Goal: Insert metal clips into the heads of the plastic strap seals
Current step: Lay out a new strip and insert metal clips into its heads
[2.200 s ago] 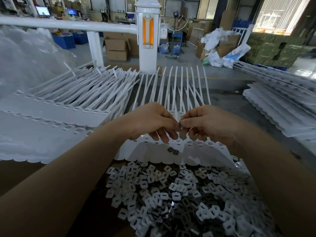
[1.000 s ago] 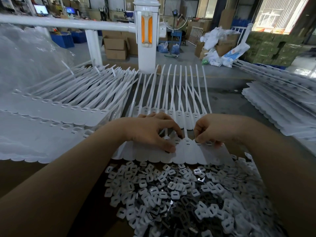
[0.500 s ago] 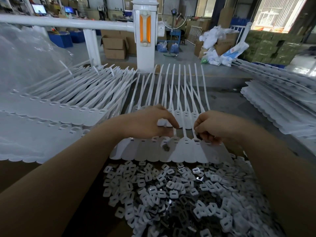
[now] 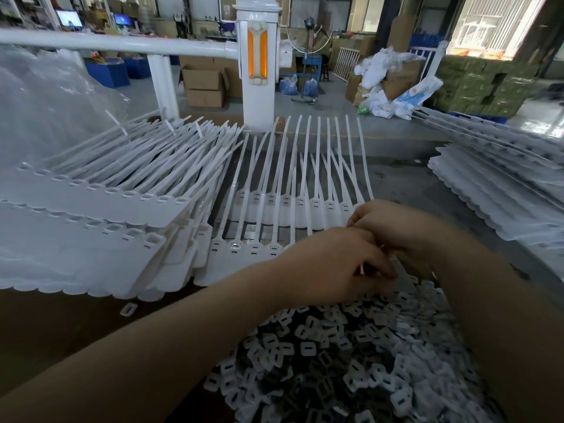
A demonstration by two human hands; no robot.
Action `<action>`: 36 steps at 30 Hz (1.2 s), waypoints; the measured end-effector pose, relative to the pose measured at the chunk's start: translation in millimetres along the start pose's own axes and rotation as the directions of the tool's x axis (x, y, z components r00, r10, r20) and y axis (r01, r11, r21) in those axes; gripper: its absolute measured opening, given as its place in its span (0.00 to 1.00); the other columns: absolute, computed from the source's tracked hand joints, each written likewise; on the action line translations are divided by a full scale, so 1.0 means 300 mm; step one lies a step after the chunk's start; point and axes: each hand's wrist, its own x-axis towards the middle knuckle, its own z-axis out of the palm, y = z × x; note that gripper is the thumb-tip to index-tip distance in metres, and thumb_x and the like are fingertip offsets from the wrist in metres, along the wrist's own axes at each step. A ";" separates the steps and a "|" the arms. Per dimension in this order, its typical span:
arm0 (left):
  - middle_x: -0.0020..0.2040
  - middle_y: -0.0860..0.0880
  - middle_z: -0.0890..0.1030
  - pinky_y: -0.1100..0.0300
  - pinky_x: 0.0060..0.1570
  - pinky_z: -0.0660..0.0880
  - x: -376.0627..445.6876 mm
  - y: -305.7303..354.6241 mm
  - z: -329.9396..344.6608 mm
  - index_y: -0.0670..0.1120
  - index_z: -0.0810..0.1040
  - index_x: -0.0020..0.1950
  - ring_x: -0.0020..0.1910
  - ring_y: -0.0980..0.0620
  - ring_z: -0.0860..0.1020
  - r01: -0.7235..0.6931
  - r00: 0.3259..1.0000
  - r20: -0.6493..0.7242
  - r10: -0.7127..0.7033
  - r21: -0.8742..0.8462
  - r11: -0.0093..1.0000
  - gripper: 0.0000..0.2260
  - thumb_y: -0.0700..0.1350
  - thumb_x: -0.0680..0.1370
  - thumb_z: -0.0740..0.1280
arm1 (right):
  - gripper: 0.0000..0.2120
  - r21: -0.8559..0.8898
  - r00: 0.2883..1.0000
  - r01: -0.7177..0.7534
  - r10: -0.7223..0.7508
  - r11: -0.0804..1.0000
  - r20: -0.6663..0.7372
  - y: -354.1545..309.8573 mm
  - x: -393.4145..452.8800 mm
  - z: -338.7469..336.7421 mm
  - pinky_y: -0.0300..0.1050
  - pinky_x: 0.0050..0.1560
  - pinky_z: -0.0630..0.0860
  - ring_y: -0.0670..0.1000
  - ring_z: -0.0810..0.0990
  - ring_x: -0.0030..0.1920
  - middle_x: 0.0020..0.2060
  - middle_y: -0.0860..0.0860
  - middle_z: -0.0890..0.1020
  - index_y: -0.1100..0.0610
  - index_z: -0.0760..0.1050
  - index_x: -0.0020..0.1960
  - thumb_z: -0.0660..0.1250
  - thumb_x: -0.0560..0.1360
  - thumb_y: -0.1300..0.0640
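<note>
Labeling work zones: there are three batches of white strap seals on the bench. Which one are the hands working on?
The centre sheet of seals, straps pointing away. Both the left hand and right hand sit over its right end; the left stack and right stack lie untouched.

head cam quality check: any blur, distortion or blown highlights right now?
Head view: motion blur smears both hands, the left hand and right hand, so the fingertips are unreadable; the clip pile is soft too. Wide-angle bending curves the white rail. The window at top right is overexposed.
</note>
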 end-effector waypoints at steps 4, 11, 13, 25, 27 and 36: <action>0.52 0.52 0.77 0.57 0.49 0.75 0.003 0.011 0.022 0.50 0.84 0.57 0.45 0.59 0.71 -0.002 1.000 -0.011 0.002 0.032 0.999 0.11 0.50 0.76 0.71 | 0.10 -0.036 1.000 -0.007 0.008 0.999 0.026 -0.008 0.002 0.003 0.46 0.31 0.74 0.63 0.79 0.38 0.46 0.67 0.81 0.69 0.79 0.52 0.63 0.73 0.69; 0.48 0.56 0.82 0.74 0.43 0.72 -0.002 -0.009 0.012 0.49 0.85 0.51 0.40 0.65 0.75 0.100 0.992 -0.069 -0.109 -0.123 0.987 0.06 0.48 0.75 0.72 | 0.11 0.024 0.999 -0.026 0.025 0.999 0.024 -0.003 -0.008 -0.004 0.44 0.29 0.73 0.59 0.77 0.36 0.41 0.69 0.80 0.69 0.78 0.52 0.62 0.72 0.67; 0.44 0.56 0.84 0.74 0.40 0.73 0.000 -0.026 0.002 0.50 0.85 0.48 0.37 0.64 0.77 0.173 0.972 -0.126 -0.199 -0.192 0.966 0.04 0.48 0.76 0.72 | 0.10 0.053 0.999 -0.019 0.018 0.998 0.030 0.000 -0.015 -0.004 0.46 0.31 0.72 0.57 0.75 0.33 0.37 0.65 0.79 0.68 0.78 0.51 0.62 0.73 0.67; 0.36 0.47 0.85 0.67 0.35 0.76 -0.007 -0.108 -0.048 0.44 0.85 0.47 0.34 0.55 0.83 0.331 0.751 -0.130 -0.648 -0.775 0.539 0.03 0.43 0.75 0.73 | 0.04 0.324 0.991 0.065 -0.098 0.944 0.086 -0.004 -0.028 -0.015 0.38 0.22 0.69 0.47 0.75 0.25 0.27 0.52 0.80 0.58 0.79 0.45 0.66 0.77 0.61; 0.38 0.48 0.86 0.67 0.36 0.77 -0.005 -0.108 -0.044 0.46 0.85 0.45 0.37 0.54 0.84 0.342 0.754 -0.128 -0.644 -0.762 0.551 0.02 0.41 0.74 0.74 | 0.05 0.327 0.988 0.072 -0.113 0.942 0.107 0.002 -0.026 -0.017 0.38 0.23 0.69 0.47 0.76 0.26 0.28 0.52 0.80 0.58 0.79 0.45 0.66 0.77 0.61; 0.38 0.46 0.86 0.64 0.34 0.78 -0.005 -0.108 -0.047 0.42 0.79 0.49 0.38 0.50 0.85 0.365 0.710 -0.130 -0.692 -0.773 0.519 0.09 0.37 0.72 0.75 | 0.04 0.402 0.980 0.064 -0.135 0.913 0.149 0.009 -0.026 -0.019 0.37 0.22 0.70 0.47 0.77 0.28 0.32 0.54 0.82 0.60 0.80 0.46 0.67 0.77 0.62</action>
